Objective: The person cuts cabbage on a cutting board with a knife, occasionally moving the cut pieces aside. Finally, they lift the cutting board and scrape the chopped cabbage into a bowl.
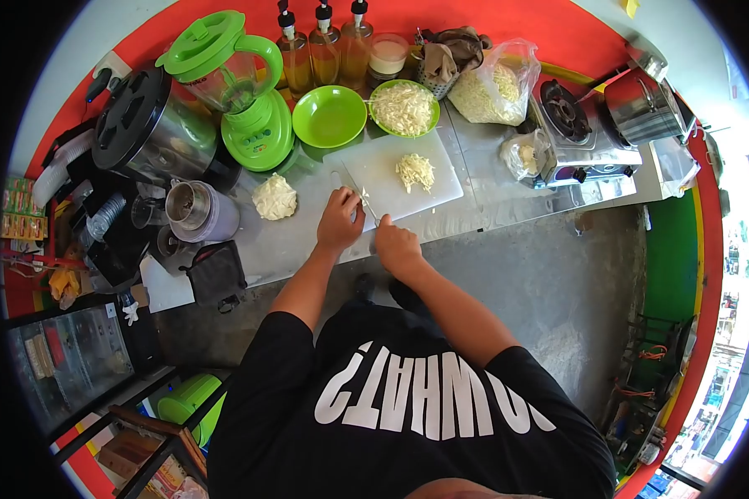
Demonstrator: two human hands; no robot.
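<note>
Over the near-left edge of the cutting board (pixel 441 170), I have the knife (pixel 371 213) lying diagonally along its long axis, tip pointing forward and left. My right hand (pixel 398 248) is closed around its handle; my left hand (pixel 339 220) sits just beside the blade, its grip unclear to me, so a slip could nick its fingers. Farther right, a careless sweep might scatter the shredded pile (pixel 414 172).

1. Cutting board (pixel 443 175): plain white; the shreds (pixel 414 172) on it, pale cream.
2. Knife (pixel 372 214): silver-grey blade.
3. Far left bowl (pixel 329 118) and far right bowl (pixel 429 127): lime green.
4. Blender (pixel 256 137), far left: lime-green lid, handle and base.
5. Worktop (pixel 489 162): silver-grey.
6. Far wall (pixel 512 18): red.
7. Near shirt (pixel 508 445): black, bold white lettering.
</note>
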